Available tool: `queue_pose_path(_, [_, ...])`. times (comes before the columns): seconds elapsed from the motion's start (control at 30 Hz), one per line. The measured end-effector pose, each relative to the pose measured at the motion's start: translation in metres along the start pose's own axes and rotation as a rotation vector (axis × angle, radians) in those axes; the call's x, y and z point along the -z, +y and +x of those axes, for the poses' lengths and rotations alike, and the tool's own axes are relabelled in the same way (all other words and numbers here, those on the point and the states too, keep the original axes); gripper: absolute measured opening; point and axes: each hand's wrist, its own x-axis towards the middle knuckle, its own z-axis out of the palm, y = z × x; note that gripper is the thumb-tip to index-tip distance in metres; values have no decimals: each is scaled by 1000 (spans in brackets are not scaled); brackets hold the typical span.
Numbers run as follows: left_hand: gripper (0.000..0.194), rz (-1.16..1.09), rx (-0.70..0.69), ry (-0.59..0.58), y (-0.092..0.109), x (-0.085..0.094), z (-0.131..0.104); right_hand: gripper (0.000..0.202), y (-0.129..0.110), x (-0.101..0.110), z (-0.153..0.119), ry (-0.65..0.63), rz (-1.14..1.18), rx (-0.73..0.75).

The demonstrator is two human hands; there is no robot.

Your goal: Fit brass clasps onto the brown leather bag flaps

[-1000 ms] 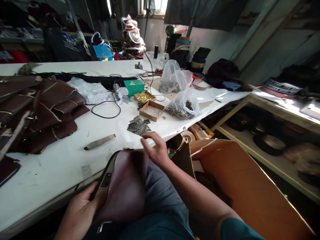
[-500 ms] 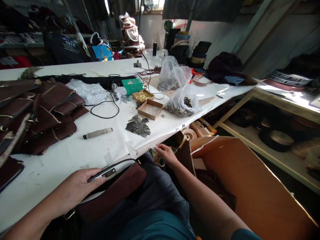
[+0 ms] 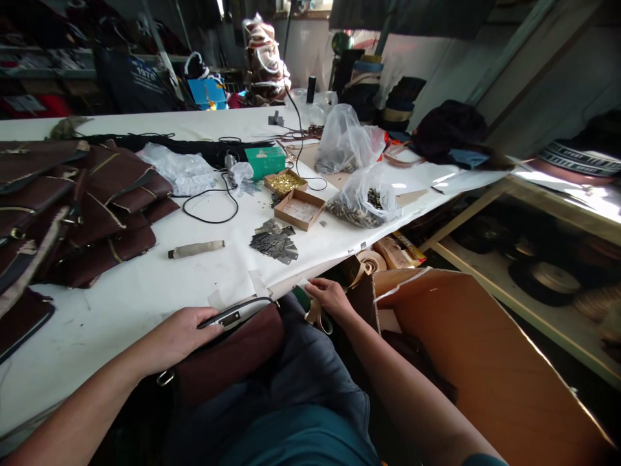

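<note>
A dark brown bag (image 3: 233,356) rests on my lap against the table's front edge. Its light-lined rim, with a small metal plate (image 3: 229,319) on it, is pinched between the thumb and fingers of my left hand (image 3: 182,336). My right hand (image 3: 330,298) is at the table edge to the right of the bag, its fingertips closed on a whitish strip (image 3: 303,283). On the white table (image 3: 204,272) just beyond lie a pile of thin grey metal plates (image 3: 275,241) and a grey cloth-wrapped piece (image 3: 196,249).
Brown leather bags (image 3: 87,213) are heaped at the left. Small cardboard trays (image 3: 299,209), a green box (image 3: 264,162), a black cord (image 3: 211,221) and plastic bags of metal parts (image 3: 363,197) sit farther back. A large open cardboard box (image 3: 485,349) stands at my right.
My left hand and the bag's rim have shifted right and slightly up in view. The view has turned slightly left. My right hand keeps its pinch on the strip.
</note>
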Motion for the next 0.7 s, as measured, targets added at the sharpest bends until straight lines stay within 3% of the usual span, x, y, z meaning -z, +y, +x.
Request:
queue_pose_path(0.1, [40, 55, -55, 66, -3, 1, 1, 45, -3, 1, 0, 28, -51, 25])
queue_pose_path(0.23, [68, 4, -90, 137, -7, 2, 3, 37, -20, 2, -19, 76, -162, 93])
queue_pose_path(0.33, [52, 50, -176, 103, -10, 3, 4, 35, -51, -7, -42, 38, -225, 246])
queue_pose_path(0.4, [42, 65, -195, 60, -11, 3, 5, 35, -79, -22, -52, -33, -216, 380])
queue_pose_path(0.53, [41, -20, -222, 57, -11, 3, 3, 34, -125, -72, -49, -255, -211, 611])
queue_pose_path(0.63, [40, -58, -237, 55, -14, 3, 1, 34, -138, -103, -42, -430, -412, 600])
queue_pose_path(0.7, [42, -102, -219, 16, -19, 3, 0, 30, -138, -114, -44, -472, -597, 535])
